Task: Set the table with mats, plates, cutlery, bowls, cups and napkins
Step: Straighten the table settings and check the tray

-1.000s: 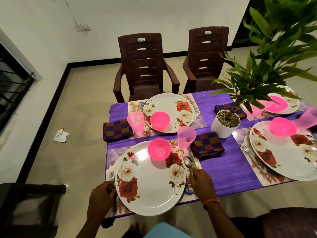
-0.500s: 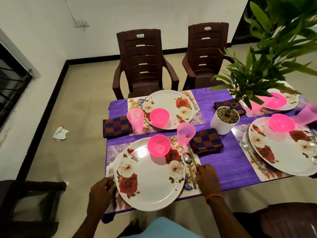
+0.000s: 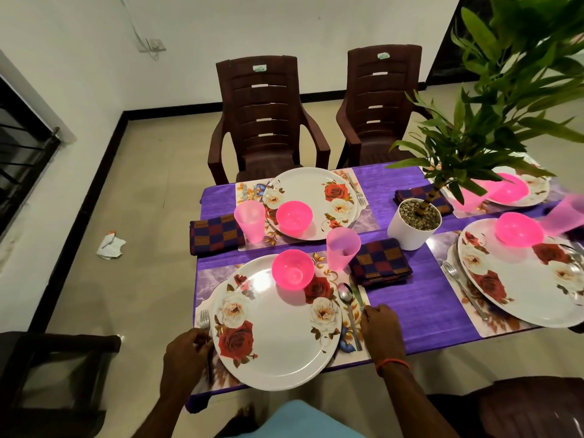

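The near place setting lies on a marbled floral mat [image 3: 206, 277]: a large white rose-printed plate [image 3: 278, 346] carrying a pink bowl [image 3: 292, 270], with a pink cup [image 3: 343, 249] and a checked napkin [image 3: 380, 262] to the plate's right. A fork [image 3: 204, 319] lies left of the plate, and my left hand [image 3: 186, 352] curls over its handle. Right of the plate lie a spoon [image 3: 346, 294] and a knife [image 3: 356, 294]. My right hand [image 3: 380, 330] pinches the knife's handle end, beside the spoon.
Three more settings with plates, pink bowls and cups sit on the purple tablecloth [image 3: 410, 305]. A potted plant [image 3: 414, 222] stands mid-table, its leaves hanging over the right side. Two brown chairs [image 3: 265, 121] face the far edge. Dark chairs [image 3: 47, 374] flank me.
My right hand has slid slightly right along the cutlery beside the plate. My left hand has stayed on the fork. The view has shifted a little.
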